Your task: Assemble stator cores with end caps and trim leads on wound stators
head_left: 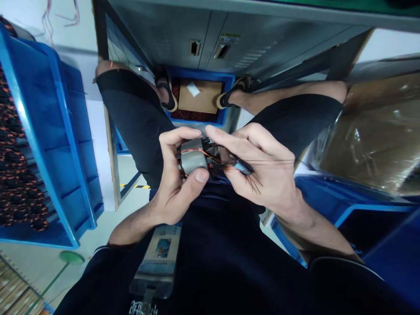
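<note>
In the head view my left hand (173,179) is wrapped round a motor stator (193,158), a grey metal cylinder with black ends and copper wire, thumb in front and index finger over the top. My right hand (262,162) is closed just right of it, its index fingertip close to the stator's upper end. A small tool with a blue and black handle (242,167) lies within the right hand; its working end is dark and partly hidden, so its kind is unclear. Thin wires run from the stator across the right fingers, and loose ends stick out below.
On the left a blue crate (70,131) holds several rows of wound stators (22,166). Between the feet sits a blue bin (200,72) with cardboard (200,98) inside. A grey cabinet (177,35) stands ahead. To the right are a plastic-wrapped brown package (374,135) and a blue container (367,208).
</note>
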The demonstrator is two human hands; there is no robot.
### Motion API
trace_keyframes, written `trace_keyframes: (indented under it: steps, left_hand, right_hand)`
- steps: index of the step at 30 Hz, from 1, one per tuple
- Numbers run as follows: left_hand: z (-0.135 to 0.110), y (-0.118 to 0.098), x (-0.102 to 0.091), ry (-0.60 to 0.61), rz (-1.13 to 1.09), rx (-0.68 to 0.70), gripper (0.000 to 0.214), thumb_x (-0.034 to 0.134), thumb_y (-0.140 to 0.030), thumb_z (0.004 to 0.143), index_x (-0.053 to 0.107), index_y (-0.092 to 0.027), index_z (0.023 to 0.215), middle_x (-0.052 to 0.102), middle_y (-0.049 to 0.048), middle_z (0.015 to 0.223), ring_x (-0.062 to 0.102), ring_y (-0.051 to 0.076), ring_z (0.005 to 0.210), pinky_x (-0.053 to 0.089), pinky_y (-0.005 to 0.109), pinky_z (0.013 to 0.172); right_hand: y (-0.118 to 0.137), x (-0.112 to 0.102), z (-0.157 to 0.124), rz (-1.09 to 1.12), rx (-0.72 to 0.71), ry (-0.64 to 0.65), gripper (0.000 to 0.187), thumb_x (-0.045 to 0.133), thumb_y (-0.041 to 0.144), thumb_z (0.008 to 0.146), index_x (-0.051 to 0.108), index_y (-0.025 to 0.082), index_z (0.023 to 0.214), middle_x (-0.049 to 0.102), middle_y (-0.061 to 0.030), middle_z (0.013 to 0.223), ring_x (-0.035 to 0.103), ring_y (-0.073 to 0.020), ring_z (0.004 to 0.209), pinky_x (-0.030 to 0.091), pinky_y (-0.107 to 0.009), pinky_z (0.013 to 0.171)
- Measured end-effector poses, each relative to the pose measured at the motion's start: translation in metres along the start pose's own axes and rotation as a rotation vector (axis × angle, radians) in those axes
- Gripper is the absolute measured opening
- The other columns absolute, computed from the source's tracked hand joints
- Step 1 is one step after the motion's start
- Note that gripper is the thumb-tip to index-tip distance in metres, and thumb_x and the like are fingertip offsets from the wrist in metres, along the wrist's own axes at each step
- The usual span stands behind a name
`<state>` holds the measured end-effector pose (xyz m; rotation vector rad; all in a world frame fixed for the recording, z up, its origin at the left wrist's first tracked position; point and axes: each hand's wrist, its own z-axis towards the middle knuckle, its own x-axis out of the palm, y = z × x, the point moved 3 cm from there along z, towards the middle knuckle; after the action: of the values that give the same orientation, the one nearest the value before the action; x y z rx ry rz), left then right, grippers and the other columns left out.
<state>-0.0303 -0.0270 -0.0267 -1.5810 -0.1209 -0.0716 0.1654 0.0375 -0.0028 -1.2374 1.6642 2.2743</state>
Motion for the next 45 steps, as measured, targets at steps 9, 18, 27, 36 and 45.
trace_keyframes:
  steps: [9,18,27,36,45]
  left_hand:
    - [0.002,0.003,0.012,-0.115,-0.304,-0.238,0.036,0.075,-0.065,0.108,0.061,-0.034,0.116,0.065,0.0046,0.122,0.07,0.027,0.117,0.069,0.047,0.105]
    - [0.008,-0.017,0.023,-0.252,-0.531,-0.534,0.029,0.087,-0.042,0.102,0.06,-0.031,0.102,0.07,-0.0008,0.111,0.078,0.022,0.107,0.071,0.035,0.08]
    - [0.011,-0.002,0.018,-0.285,-0.562,-0.645,0.031,0.085,-0.047,0.106,0.061,-0.027,0.102,0.061,-0.0018,0.092,0.062,0.013,0.07,0.056,0.022,0.053]
    - [0.004,-0.003,0.009,-0.203,-0.497,-0.538,0.04,0.091,-0.054,0.101,0.072,-0.032,0.128,0.068,0.0009,0.109,0.062,0.014,0.07,0.056,0.028,0.056]
    - [-0.001,-0.007,0.016,-0.164,-0.334,-0.427,0.037,0.082,-0.058,0.106,0.069,-0.039,0.135,0.066,0.0026,0.113,0.065,0.017,0.08,0.058,0.025,0.056]
  right_hand:
    - [0.003,0.002,-0.003,0.236,0.046,0.055,0.063,0.067,0.005,0.106,0.075,0.031,0.163,0.087,-0.0013,0.125,0.082,-0.0185,0.095,0.074,-0.035,0.095]
    - [0.004,0.002,-0.01,0.012,0.084,0.053,0.062,0.063,0.01,0.108,0.076,0.031,0.165,0.071,-0.003,0.095,0.075,-0.0192,0.086,0.074,-0.036,0.096]
    - [-0.016,0.011,0.004,0.236,0.125,0.135,0.063,0.065,0.006,0.107,0.077,0.033,0.162,0.083,0.0014,0.155,0.087,-0.0254,0.132,0.071,-0.043,0.123]
    - [-0.015,0.0,-0.009,0.016,0.05,0.113,0.064,0.059,0.014,0.109,0.068,0.03,0.171,0.079,-0.0066,0.113,0.076,-0.0237,0.098,0.072,-0.044,0.101]
    - [-0.001,-0.001,-0.007,-0.021,-0.005,0.044,0.069,0.057,0.011,0.107,0.069,0.037,0.17,0.071,-0.0066,0.114,0.073,-0.025,0.106,0.071,-0.044,0.104]
